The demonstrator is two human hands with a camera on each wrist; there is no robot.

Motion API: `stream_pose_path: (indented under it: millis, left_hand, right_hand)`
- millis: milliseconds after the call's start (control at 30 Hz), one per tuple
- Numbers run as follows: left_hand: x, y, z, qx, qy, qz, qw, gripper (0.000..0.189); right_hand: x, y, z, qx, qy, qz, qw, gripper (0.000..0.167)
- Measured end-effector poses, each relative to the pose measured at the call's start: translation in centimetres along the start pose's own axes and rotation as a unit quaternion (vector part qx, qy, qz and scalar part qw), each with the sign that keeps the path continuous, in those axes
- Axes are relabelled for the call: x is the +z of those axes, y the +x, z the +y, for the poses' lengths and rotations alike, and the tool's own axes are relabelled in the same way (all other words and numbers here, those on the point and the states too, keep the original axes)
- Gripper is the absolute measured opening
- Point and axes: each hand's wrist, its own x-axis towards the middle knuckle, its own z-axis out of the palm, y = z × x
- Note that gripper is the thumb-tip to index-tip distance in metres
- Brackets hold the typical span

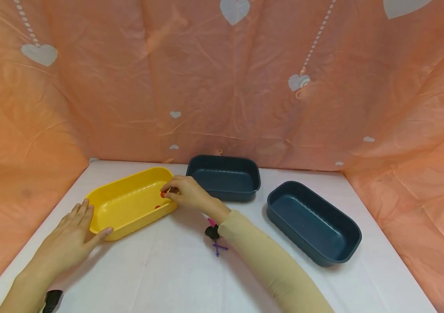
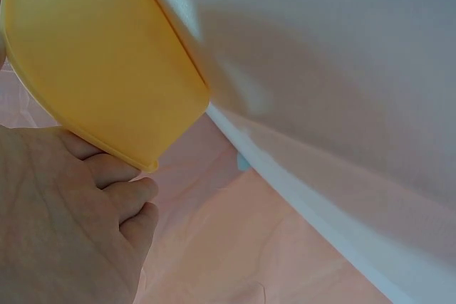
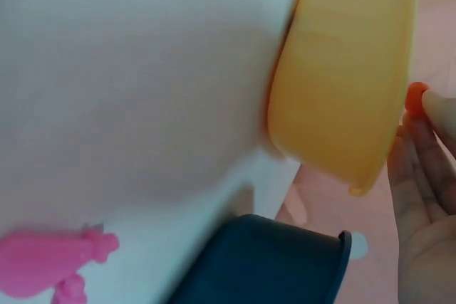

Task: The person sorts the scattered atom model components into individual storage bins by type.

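My right hand [image 1: 186, 191] pinches a small red-orange round piece [image 3: 417, 99] between thumb and fingers, at the right end of the yellow tray [image 1: 128, 228]. In the right wrist view the piece shows just past the tray's rim. A second small red piece [image 1: 157, 207] lies inside the tray near its front right wall, mostly hidden by that wall. At the tray's left end my left hand [image 1: 71, 232] holds the rim, thumb along the front side. The left wrist view shows those fingers [image 2: 117, 169] bent at the tray's edge.
A dark blue tray [image 1: 223, 194] stands behind my right forearm, and another dark tray [image 1: 304, 230] sits angled at the right. A pink animal-shaped toy [image 3: 50, 258] and a purple piece with knobbed arms [image 1: 218, 248] lie by the right sleeve. Orange cloth [image 1: 222, 95] surrounds the white table.
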Motion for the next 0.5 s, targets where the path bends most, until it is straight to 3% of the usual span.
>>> stream_pose_path:
  millis: [500]
  left_hand:
    - [-0.2, 0.1, 0.2, -0.006, -0.001, -0.007, 1.0, 0.097]
  right_hand:
    - [1.0, 1.5, 0.1, 0.012, -0.049, -0.04, 0.9979, 0.019]
